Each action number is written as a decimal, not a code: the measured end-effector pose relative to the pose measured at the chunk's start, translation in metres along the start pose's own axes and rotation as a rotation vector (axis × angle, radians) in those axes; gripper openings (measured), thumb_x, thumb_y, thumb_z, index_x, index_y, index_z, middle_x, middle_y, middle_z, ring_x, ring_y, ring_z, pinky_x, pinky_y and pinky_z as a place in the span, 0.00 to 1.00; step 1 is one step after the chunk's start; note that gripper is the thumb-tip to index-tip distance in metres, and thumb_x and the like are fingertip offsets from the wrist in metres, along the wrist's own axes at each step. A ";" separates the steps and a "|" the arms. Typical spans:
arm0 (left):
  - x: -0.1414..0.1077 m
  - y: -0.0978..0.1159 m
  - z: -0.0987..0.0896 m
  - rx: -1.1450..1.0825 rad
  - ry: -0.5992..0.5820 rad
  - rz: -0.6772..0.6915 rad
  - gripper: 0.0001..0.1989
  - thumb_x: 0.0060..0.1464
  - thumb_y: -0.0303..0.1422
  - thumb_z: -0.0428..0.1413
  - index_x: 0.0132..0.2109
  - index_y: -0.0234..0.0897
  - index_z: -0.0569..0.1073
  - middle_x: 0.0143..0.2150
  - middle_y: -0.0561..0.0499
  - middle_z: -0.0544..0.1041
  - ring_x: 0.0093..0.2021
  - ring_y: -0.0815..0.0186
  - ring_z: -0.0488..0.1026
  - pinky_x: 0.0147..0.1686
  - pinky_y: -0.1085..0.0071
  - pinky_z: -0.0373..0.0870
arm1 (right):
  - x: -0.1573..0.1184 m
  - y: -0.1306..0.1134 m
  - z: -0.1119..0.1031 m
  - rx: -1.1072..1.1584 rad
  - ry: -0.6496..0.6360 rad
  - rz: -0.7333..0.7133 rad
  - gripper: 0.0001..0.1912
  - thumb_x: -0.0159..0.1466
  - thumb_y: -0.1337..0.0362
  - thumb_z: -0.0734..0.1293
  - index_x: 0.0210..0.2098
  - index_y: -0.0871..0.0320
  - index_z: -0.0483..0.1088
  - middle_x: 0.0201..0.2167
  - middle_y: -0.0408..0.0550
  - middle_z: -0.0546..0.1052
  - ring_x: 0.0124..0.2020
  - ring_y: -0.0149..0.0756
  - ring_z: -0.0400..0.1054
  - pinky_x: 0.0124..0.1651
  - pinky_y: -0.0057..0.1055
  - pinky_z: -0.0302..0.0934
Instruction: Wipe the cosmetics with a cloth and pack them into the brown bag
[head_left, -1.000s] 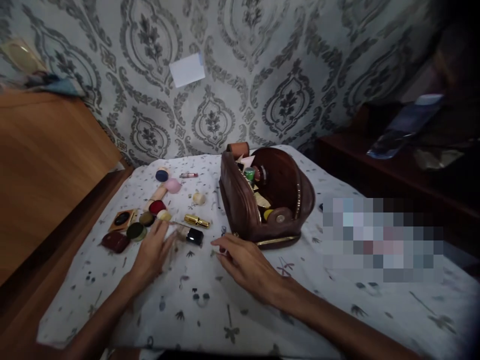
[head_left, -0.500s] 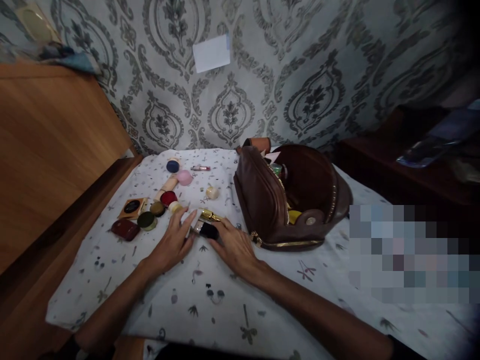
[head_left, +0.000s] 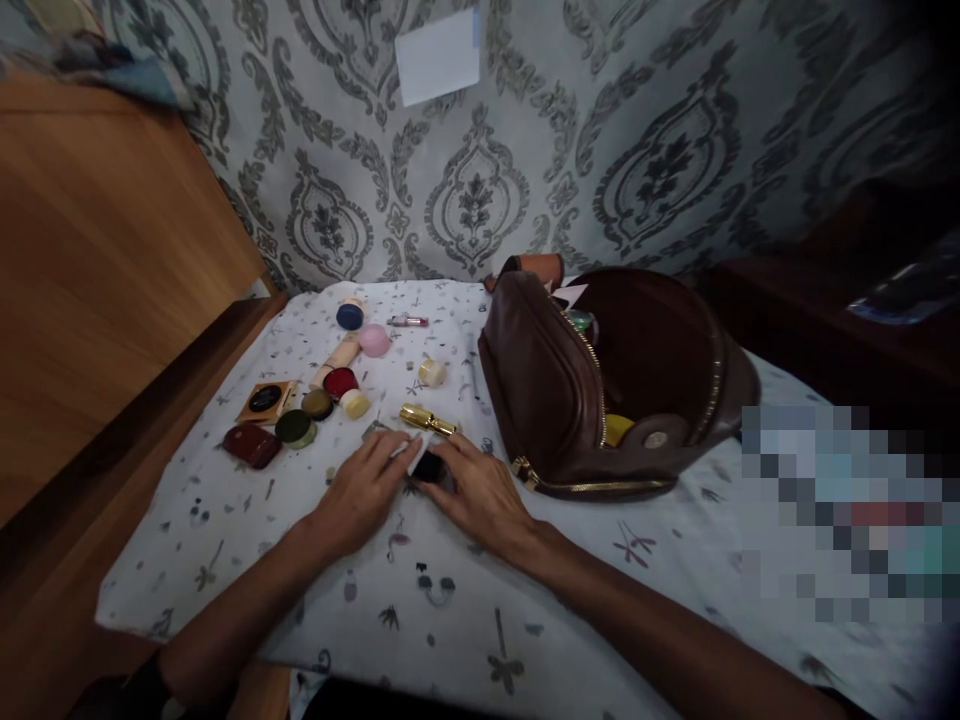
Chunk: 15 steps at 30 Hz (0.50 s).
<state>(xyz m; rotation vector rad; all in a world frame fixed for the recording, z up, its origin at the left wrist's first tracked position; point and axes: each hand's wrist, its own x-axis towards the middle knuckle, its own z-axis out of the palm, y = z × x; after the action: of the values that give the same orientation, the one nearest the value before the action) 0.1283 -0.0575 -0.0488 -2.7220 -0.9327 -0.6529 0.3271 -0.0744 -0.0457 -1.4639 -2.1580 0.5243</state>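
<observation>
My right hand point(head_left: 484, 492) is closed on the black cap of a small bottle point(head_left: 428, 466), low over the cloth. My left hand point(head_left: 361, 490) is closed on the bottle's other end, hiding most of its clear body. A pale, translucent piece point(head_left: 375, 430) shows just past the left fingertips; its kind is unclear. Right beyond my hands lies a gold tube point(head_left: 426, 419), like a lipstick or mascara. A small cream-coloured jar point(head_left: 431, 373) stands farther back.
Cosmetics cluster on the left: a red compact point(head_left: 340, 383), a green-lidded jar point(head_left: 295, 429), a dark red case point(head_left: 252, 445), a pink sponge point(head_left: 373, 341). A brown bag point(head_left: 540, 380) stands unzipped at right. A wooden panel point(head_left: 112, 250) borders the left; wallpaper rises behind.
My left hand has moved right, closing over the bottle's clear end that showed before. The head view has shifted slightly. The cosmetics and the bag stay in place.
</observation>
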 end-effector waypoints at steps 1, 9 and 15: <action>0.000 -0.003 0.000 0.005 -0.001 -0.024 0.31 0.60 0.18 0.45 0.68 0.36 0.55 0.54 0.38 0.70 0.54 0.54 0.67 0.51 0.54 0.74 | 0.000 0.001 0.001 -0.001 0.008 0.000 0.10 0.63 0.62 0.68 0.43 0.59 0.71 0.43 0.51 0.74 0.39 0.39 0.72 0.38 0.33 0.65; -0.012 -0.034 0.000 -0.032 0.009 -0.290 0.29 0.58 0.18 0.44 0.65 0.41 0.63 0.56 0.40 0.68 0.56 0.53 0.66 0.54 0.50 0.70 | 0.000 0.001 0.000 0.044 0.007 0.018 0.10 0.63 0.62 0.67 0.42 0.59 0.72 0.42 0.51 0.74 0.41 0.41 0.72 0.41 0.35 0.67; -0.017 -0.040 0.004 -0.175 0.011 -0.416 0.22 0.63 0.24 0.44 0.62 0.39 0.66 0.52 0.41 0.69 0.54 0.56 0.69 0.53 0.56 0.71 | -0.002 0.007 0.003 0.101 0.044 0.007 0.17 0.62 0.63 0.67 0.51 0.55 0.70 0.47 0.51 0.75 0.44 0.43 0.72 0.45 0.41 0.69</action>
<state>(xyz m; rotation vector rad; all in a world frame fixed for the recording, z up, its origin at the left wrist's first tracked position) 0.0930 -0.0336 -0.0588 -2.6821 -1.5270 -0.8553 0.3313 -0.0743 -0.0522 -1.4164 -2.0626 0.5894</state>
